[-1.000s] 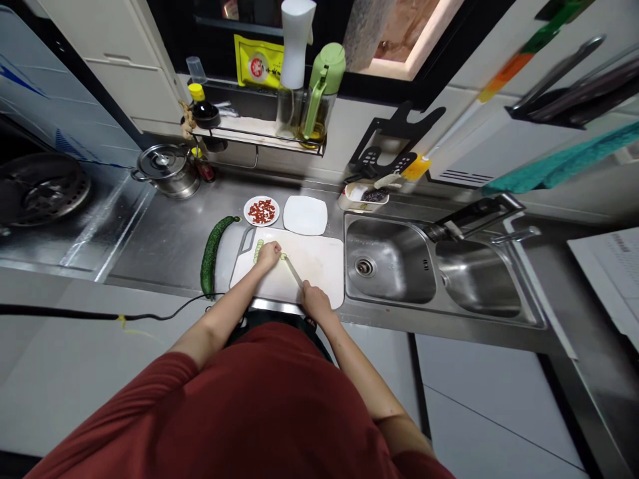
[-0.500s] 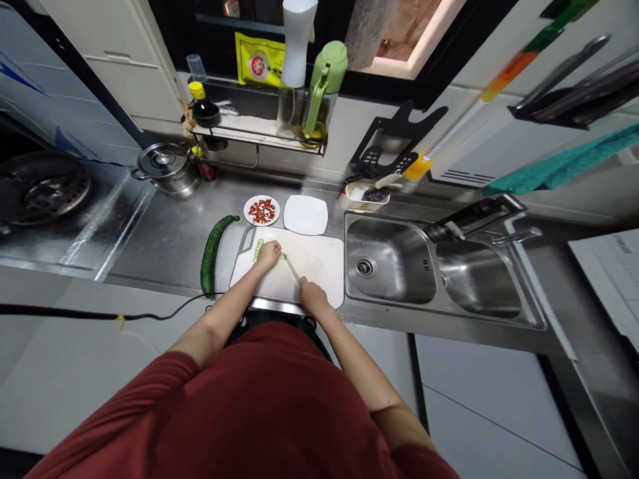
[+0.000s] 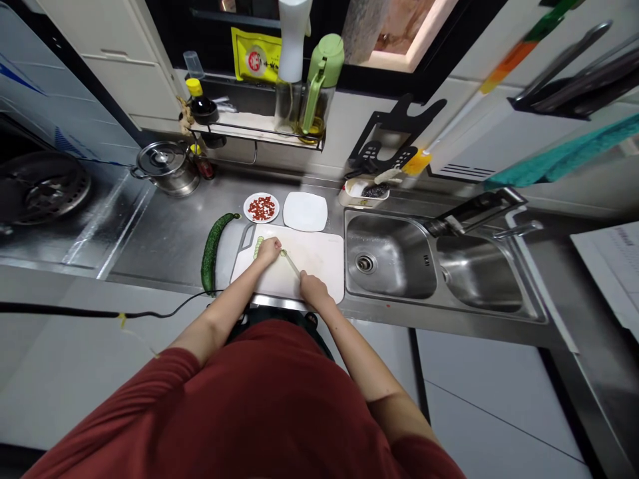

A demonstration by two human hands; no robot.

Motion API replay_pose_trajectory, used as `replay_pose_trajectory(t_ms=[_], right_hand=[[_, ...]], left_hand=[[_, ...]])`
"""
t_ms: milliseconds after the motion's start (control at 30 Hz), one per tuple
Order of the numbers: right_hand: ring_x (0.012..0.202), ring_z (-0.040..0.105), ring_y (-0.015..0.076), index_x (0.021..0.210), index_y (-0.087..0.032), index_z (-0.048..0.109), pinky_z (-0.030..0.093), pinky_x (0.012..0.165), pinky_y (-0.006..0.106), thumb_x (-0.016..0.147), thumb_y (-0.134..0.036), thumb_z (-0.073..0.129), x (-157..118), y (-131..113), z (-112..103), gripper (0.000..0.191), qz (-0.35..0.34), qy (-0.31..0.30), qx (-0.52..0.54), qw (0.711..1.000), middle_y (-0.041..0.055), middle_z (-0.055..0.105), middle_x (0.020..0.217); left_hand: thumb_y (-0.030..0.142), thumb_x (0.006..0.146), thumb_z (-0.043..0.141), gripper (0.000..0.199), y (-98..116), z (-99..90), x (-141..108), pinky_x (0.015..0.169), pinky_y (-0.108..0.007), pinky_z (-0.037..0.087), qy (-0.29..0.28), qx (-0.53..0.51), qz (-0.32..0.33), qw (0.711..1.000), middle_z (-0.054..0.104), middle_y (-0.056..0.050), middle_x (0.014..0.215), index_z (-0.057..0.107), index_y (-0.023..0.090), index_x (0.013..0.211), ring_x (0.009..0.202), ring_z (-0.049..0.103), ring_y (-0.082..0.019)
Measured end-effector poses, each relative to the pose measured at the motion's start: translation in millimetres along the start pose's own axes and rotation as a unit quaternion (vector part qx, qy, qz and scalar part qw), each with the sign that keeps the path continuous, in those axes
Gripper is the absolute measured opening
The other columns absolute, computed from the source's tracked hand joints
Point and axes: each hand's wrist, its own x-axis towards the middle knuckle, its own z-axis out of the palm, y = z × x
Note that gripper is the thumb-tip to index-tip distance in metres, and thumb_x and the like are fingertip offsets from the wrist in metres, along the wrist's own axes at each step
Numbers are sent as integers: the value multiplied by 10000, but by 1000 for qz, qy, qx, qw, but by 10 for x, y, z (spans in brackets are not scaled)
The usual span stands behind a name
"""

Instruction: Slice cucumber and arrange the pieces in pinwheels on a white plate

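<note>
My right hand [image 3: 314,291] is wrapped round the handle of a knife [image 3: 291,264], whose blade points away and left over the white cutting board [image 3: 319,263]. A small pale-green slice [image 3: 283,253] lies at the blade's tip. My left hand [image 3: 270,251] rests on the board left of the tip, fingers curled together; what they pinch is too small to make out. Several pale-green slices [image 3: 258,247] line up just left of that hand, partly covered by it. Beyond the board's left edge lies a long dark-green cucumber [image 3: 213,249].
Behind the board stand a plate of chopped red pieces [image 3: 262,208] and a white square plate [image 3: 304,211]. A double steel sink [image 3: 394,259] is to the right. Farther left are a lidded pot [image 3: 170,173] and a dark pan [image 3: 42,183]. A rack [image 3: 259,136] holds bottles above.
The camera view has tilted slightly. Both hands and the knife stay in nearly the same place on the board.
</note>
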Motion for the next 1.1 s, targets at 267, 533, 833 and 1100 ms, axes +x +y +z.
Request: replay_pose_trajectory(t_ms=[267, 533, 833, 1100], right_hand=[[941, 638, 240, 1130, -135, 463, 469, 746, 320, 884, -75, 346, 5, 0, 11, 279, -2, 7, -5, 1000, 162, 643, 1001], [937, 642, 244, 1135, -135, 467, 474, 740, 319, 874, -73, 347, 19, 7, 33, 294, 0, 9, -6, 1000, 156, 649, 994], [934, 641, 241, 1132, -141, 466, 469, 739, 325, 892, -79, 332, 5, 1, 5, 282, 3, 2, -7, 1000, 156, 647, 998], [933, 641, 247, 1132, -132, 472, 470, 738, 326, 880, -76, 334, 13, 5, 3, 293, -2, 5, -6, 1000, 158, 649, 996]], left_hand=[[177, 757, 601, 151, 11, -9, -3, 738, -229, 436, -5, -3, -15, 1000, 691, -39, 898, 662, 186, 895, 816, 605, -146], [183, 754, 606, 151, -7, 10, 5, 746, -230, 435, -1, -6, -12, 1000, 690, -37, 887, 665, 190, 893, 819, 602, -146], [166, 748, 610, 151, 6, 1, 6, 760, -233, 436, -2, -2, -15, 1000, 690, -37, 874, 668, 191, 884, 811, 604, -146], [171, 745, 613, 148, -10, 19, 21, 760, -237, 438, 2, 0, -12, 1000, 692, -37, 871, 668, 193, 880, 814, 609, -150]])
